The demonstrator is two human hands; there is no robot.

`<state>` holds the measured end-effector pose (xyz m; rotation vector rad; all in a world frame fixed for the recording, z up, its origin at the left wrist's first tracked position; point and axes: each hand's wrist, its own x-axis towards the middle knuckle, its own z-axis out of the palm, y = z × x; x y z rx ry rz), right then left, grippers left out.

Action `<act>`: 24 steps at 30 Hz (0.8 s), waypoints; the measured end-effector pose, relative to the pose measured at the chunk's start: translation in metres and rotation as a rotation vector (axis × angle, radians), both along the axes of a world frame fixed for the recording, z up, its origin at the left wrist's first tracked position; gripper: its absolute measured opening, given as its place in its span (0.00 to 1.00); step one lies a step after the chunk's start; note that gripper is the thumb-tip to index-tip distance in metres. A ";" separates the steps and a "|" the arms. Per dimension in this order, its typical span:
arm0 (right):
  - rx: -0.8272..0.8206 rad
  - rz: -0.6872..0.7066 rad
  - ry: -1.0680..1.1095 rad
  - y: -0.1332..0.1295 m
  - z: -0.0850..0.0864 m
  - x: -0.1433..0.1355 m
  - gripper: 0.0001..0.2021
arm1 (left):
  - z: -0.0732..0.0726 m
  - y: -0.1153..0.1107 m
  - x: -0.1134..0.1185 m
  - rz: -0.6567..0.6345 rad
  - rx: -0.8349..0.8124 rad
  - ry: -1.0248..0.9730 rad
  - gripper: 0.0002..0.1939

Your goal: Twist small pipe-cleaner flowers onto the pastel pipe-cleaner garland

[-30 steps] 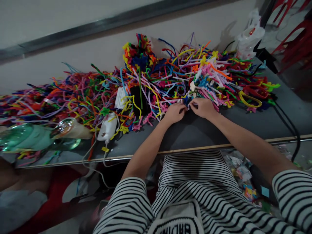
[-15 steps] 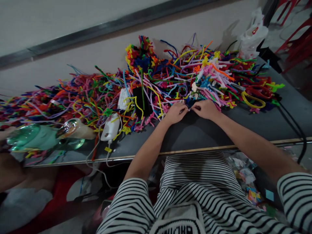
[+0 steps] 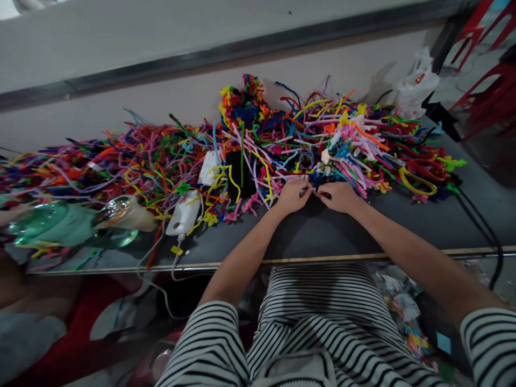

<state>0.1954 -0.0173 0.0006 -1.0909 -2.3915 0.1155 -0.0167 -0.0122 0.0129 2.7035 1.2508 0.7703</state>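
Observation:
My left hand [image 3: 294, 195] and my right hand [image 3: 339, 197] meet fingertip to fingertip above the table's near part, both closed in a pinch. A short pale bit of pipe cleaner [image 3: 314, 190] shows between them; most of it is hidden by the fingers. Just beyond lies a heap of bent and twisted pipe cleaners [image 3: 278, 137] in many colours. Closest to my right hand is a cluster of small pipe-cleaner flowers [image 3: 342, 141] with pink, white and blue parts.
Yellow-handled scissors [image 3: 419, 183] lie to the right. Leftward on the grey table [image 3: 318, 236] are a white corded device [image 3: 183, 214], a green bottle [image 3: 66, 224] and a black box [image 3: 237, 174]. A plastic bag [image 3: 415, 88] stands at the far right. Another person's arm shows at far left.
The view has tilted slightly, so the table and heap sit a little lower. My hands stay pinched together in nearly the same place, with the fingertips shifted slightly.

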 end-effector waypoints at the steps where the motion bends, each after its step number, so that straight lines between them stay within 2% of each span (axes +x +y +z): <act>1: 0.005 -0.028 0.000 0.001 0.000 0.001 0.06 | 0.002 0.000 -0.002 -0.067 -0.001 -0.006 0.13; 3: 0.025 -0.084 0.016 0.002 0.002 0.004 0.06 | 0.007 0.000 -0.004 -0.174 0.015 0.009 0.15; 6: 0.071 -0.114 0.032 0.003 0.006 0.006 0.08 | 0.014 -0.002 -0.004 -0.231 0.048 0.050 0.15; 12: 0.149 -0.122 0.004 0.008 0.006 0.012 0.08 | 0.009 0.001 -0.004 -0.122 0.263 0.193 0.14; 17: 0.130 -0.123 0.023 0.008 0.000 0.002 0.12 | 0.001 0.009 -0.015 -0.051 0.328 0.219 0.12; 19: 0.183 -0.125 0.115 0.006 0.011 -0.008 0.14 | 0.000 0.011 -0.018 -0.008 0.377 0.153 0.13; 21: 0.240 -0.111 0.231 -0.005 0.035 -0.014 0.17 | -0.002 0.009 -0.018 0.008 0.426 0.038 0.13; 23: 0.243 -0.065 0.319 -0.038 0.067 -0.012 0.18 | -0.004 0.007 -0.015 0.003 0.446 -0.104 0.12; 24: 0.222 -0.049 0.330 -0.064 0.083 -0.006 0.18 | -0.005 0.005 -0.013 -0.002 0.446 -0.166 0.11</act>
